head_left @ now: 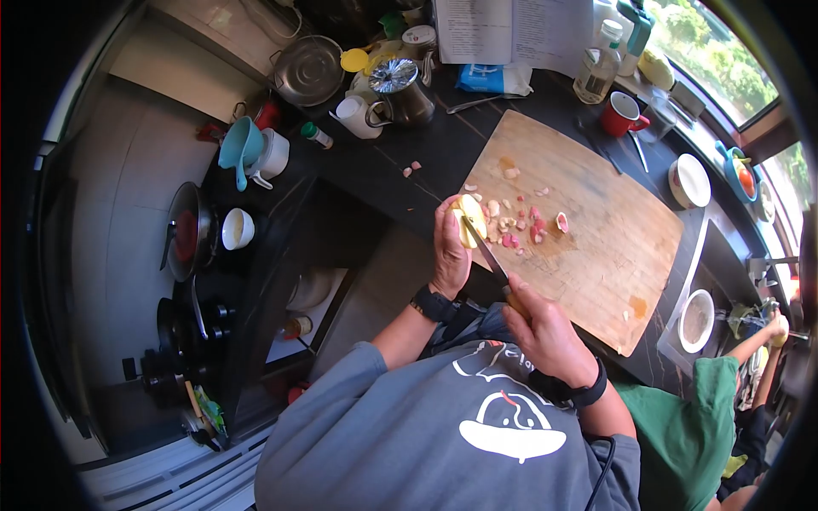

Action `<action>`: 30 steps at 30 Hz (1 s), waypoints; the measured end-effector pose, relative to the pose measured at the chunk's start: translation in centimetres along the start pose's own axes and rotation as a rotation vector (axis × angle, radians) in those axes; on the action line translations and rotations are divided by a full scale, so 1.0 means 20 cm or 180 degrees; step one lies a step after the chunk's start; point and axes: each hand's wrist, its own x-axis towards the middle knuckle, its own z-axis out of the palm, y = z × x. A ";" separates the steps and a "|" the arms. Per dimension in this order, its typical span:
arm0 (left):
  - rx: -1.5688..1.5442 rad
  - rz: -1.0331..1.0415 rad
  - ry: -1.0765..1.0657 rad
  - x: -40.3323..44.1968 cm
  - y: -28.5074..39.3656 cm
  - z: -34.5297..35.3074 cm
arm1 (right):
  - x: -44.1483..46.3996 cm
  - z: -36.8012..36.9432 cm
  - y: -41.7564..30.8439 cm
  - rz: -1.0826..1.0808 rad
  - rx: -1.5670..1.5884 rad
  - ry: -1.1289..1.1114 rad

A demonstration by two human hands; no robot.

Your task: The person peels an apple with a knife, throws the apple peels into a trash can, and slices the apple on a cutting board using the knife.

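Observation:
Over the near-left edge of a wooden cutting board (618, 243), my left hand (452, 255) is closed around a pale-fleshed cut apple (464, 210). My right hand (547, 328) grips the wooden handle of a knife (488, 255). The blade points away from me and its tip touches the cut face of the apple; how deep it goes I cannot tell. Small pink and cream pieces (511, 225) lie scattered on the board beside my left hand. A few more pink scraps (411, 169) are on the dark countertop to the left.
A metal pitcher (402, 98) topped with foil and a white mug (356, 117) stand behind. At the right are a red mug (622, 113) and a white bowl (689, 180). A frying pan (186, 232) sits far left. Another person in a green shirt (682, 426) is at the sink.

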 end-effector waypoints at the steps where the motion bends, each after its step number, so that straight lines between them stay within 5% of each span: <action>1: -0.0018 -0.0041 0.0001 0.00 0.00 0.00 | 0.00 -0.01 0.00 0.0098 0.0059 -0.0089; 14: -0.0048 -0.0099 0.0291 0.06 -0.03 -0.06 | 0.11 0.23 0.28 -0.0567 -0.0272 0.0444; 25: 0.0034 0.0174 0.0588 0.10 -0.10 -0.08 | 0.12 0.25 0.26 -0.0471 -0.2015 0.0555; 30: 0.0192 0.0164 0.0282 0.13 -0.10 -0.09 | 0.12 0.22 0.27 -0.0481 -0.1529 0.0578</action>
